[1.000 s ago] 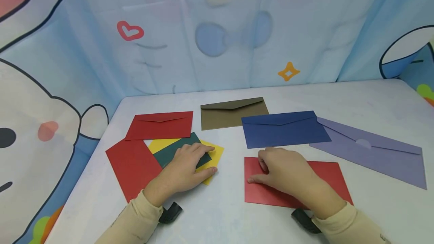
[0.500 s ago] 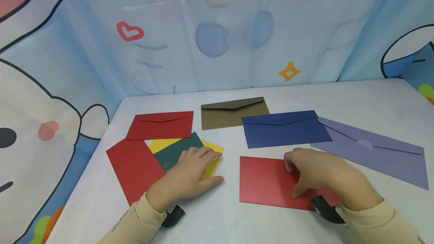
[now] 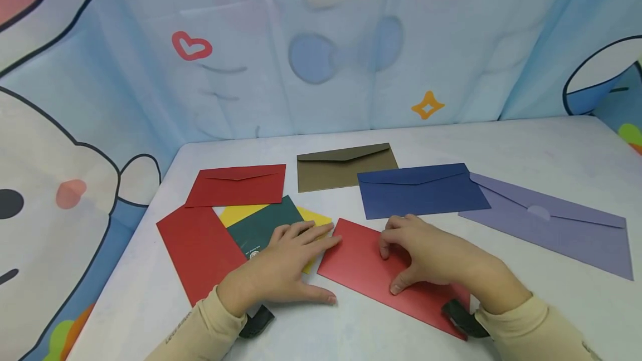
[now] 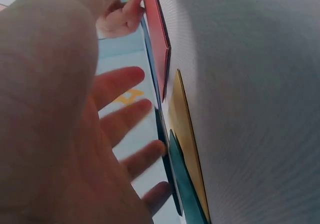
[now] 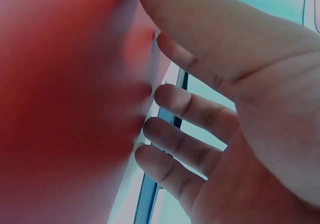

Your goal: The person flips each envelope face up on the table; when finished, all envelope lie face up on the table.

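A plain red envelope (image 3: 361, 255) lies slanted on the table at front centre. My right hand (image 3: 433, 252) rests its fingertips and thumb on top of it, the fingers slightly bent and spread; in the right wrist view the fingers (image 5: 170, 139) meet the red surface without curling round an edge. My left hand (image 3: 286, 263), fingers spread and nearly straight, reaches over the dark green envelope (image 3: 268, 219) and the yellow envelope (image 3: 316, 217). Its index fingertip is at the red envelope's left corner. The left wrist view shows the left fingers (image 4: 127, 119) apart, holding nothing.
Two more red envelopes (image 3: 241, 188) (image 3: 200, 249) lie at the left, one overlapping the other. Behind are an olive-brown envelope (image 3: 346, 169), a navy envelope (image 3: 421, 191) and a lilac envelope (image 3: 562, 233). A printed curtain (image 3: 271, 88) hangs behind the white table (image 3: 511, 149).
The red envelope under my right hand first slid slightly left, then turned and moved further left toward my left hand. My right hand shifted right, then back left. My left hand drifted slightly right and nearer.
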{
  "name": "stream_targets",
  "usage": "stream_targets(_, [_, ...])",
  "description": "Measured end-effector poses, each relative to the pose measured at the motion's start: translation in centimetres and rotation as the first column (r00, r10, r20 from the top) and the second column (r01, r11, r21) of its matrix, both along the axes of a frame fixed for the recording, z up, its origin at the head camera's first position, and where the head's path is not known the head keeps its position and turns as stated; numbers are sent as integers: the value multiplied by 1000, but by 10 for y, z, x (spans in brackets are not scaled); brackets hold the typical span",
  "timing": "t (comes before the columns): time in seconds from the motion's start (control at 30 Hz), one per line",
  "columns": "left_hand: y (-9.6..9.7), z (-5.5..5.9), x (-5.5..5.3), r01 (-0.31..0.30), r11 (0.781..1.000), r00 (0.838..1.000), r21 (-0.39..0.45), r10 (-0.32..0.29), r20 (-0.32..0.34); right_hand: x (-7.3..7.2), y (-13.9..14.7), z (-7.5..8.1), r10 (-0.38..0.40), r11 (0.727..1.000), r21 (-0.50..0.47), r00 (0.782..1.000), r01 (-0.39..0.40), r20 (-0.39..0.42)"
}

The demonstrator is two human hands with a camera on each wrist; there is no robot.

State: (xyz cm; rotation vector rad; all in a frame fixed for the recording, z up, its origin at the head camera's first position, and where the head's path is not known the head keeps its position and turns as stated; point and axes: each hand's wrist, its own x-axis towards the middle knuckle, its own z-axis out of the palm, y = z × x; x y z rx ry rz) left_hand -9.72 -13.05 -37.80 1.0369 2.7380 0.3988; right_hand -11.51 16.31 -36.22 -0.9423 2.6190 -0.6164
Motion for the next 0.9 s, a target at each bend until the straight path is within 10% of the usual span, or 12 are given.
stream_targets(0.9, [0,3,-2,185,983,976,-10,-185,-114,1,20,12,-5,996,89,978,-14,207])
